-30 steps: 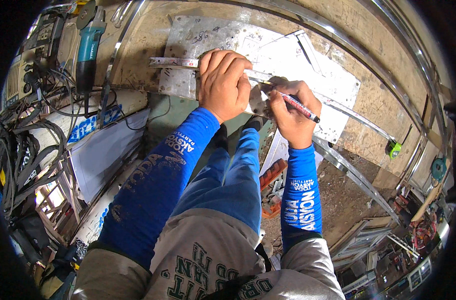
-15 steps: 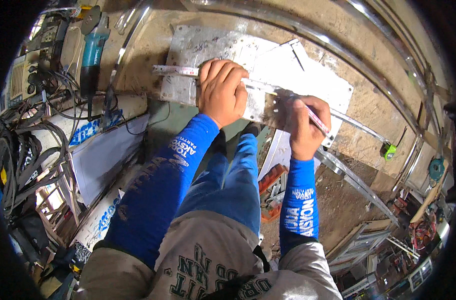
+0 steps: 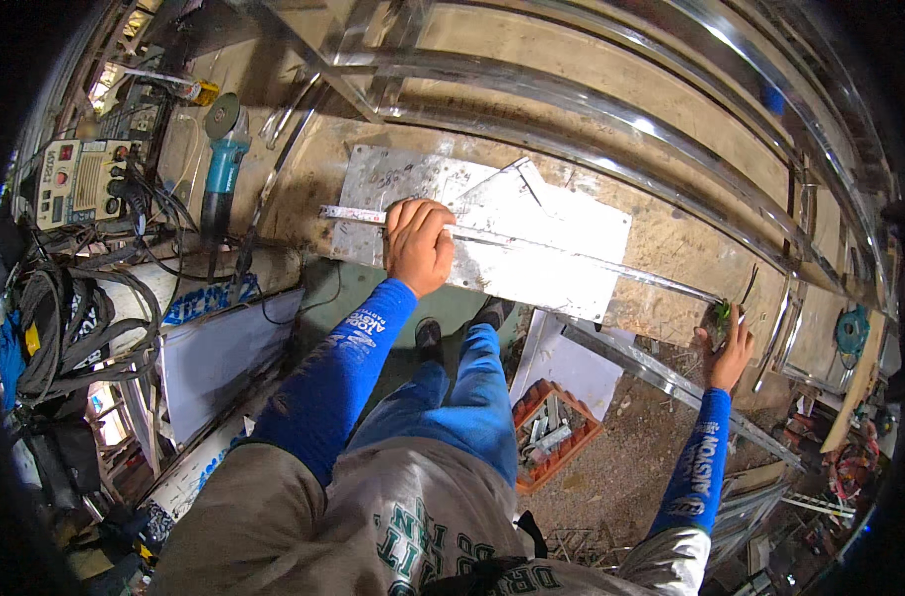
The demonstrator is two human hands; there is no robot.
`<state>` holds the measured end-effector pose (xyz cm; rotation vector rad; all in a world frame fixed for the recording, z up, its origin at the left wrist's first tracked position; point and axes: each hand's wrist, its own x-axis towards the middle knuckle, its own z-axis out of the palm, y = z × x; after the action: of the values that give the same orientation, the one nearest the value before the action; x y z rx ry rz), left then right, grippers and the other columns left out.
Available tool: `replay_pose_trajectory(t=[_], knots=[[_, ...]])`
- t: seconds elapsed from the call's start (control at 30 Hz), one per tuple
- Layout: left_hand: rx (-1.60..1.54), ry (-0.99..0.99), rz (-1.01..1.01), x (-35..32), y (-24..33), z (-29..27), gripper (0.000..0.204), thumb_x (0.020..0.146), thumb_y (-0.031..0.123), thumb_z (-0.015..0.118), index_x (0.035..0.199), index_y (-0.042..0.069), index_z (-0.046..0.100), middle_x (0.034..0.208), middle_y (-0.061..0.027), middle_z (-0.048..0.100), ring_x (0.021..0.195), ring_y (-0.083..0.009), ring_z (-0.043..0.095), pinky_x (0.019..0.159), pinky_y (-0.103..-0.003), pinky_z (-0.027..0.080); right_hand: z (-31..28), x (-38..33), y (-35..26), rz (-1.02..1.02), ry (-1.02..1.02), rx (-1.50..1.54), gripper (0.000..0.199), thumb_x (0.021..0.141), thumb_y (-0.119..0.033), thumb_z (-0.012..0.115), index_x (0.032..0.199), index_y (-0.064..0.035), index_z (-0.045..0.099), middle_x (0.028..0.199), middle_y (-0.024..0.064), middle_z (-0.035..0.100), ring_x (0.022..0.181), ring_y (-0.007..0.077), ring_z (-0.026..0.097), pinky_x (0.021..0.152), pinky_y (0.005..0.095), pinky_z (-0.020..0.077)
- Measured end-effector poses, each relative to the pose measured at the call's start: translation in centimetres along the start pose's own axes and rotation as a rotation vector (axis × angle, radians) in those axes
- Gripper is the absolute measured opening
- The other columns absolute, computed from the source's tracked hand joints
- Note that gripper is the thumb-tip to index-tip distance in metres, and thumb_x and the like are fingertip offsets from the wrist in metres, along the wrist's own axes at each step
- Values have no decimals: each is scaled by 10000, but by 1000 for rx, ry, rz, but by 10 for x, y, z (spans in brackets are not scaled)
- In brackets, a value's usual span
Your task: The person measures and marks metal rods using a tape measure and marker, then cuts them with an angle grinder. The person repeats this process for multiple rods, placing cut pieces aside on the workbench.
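My left hand (image 3: 419,246) is closed over a narrow metal strip (image 3: 355,214) with white and red printed film at its left end. That strip lies on a pale metal plate (image 3: 562,263). A long thin tape blade (image 3: 631,270) runs rightward across the plate to a green tape measure (image 3: 717,316). My right hand (image 3: 728,353) has its thumb and fingers around the tape measure's case, far to the right. Part of the case is hidden by the fingers. A flat, square-cornered piece (image 3: 520,185) rests on the plate's far side.
Long shiny metal tubes (image 3: 572,89) form a frame across the far side of the wooden table (image 3: 671,223). An angle grinder (image 3: 224,169) and a welding machine (image 3: 80,184) are at the left. Below sits an orange crate (image 3: 555,437) of metal pieces.
My right hand has left the plate's middle and moved right to the tape measure. The printed, pen-like piece it held no longer shows. My left hand still holds the strip. The view has shifted.
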<state>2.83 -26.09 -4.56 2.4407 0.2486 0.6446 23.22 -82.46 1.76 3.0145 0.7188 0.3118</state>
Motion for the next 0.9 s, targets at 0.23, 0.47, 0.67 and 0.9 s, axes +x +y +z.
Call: replay_pose_trajectory(t=[0.23,0.47,0.67,0.9], knots=[[51,-43,-51,0,3,-4,208,821,86,625,1028,90,653,1088,-116,680,1116,-365,597,1046,-496,393,18,21,38,-116,-113,-9,810,863,-565,817,1528,-162,588,1415,229,620,1195,421,591,1022,514,483],[-3,-128,-85,10,9,-20,150,857,40,683,1001,79,667,1089,-123,692,1107,-369,610,1022,-480,420,-10,50,42,-247,-315,74,674,887,-396,786,1483,-134,609,1300,206,632,1188,405,552,1035,505,451],[90,-184,170,55,35,-105,91,907,71,689,992,86,717,1045,-110,688,1114,-346,627,1169,-545,392,-70,13,42,-363,-227,78,735,808,-258,783,1506,-129,597,1204,208,607,1174,433,536,1062,541,451],[92,-205,401,121,15,-119,52,918,66,682,968,63,696,998,-133,666,1068,-381,607,1115,-556,421,-71,-41,-7,-33,-160,100,640,869,-203,832,1482,-199,648,1342,235,632,1233,436,570,1087,522,476]])
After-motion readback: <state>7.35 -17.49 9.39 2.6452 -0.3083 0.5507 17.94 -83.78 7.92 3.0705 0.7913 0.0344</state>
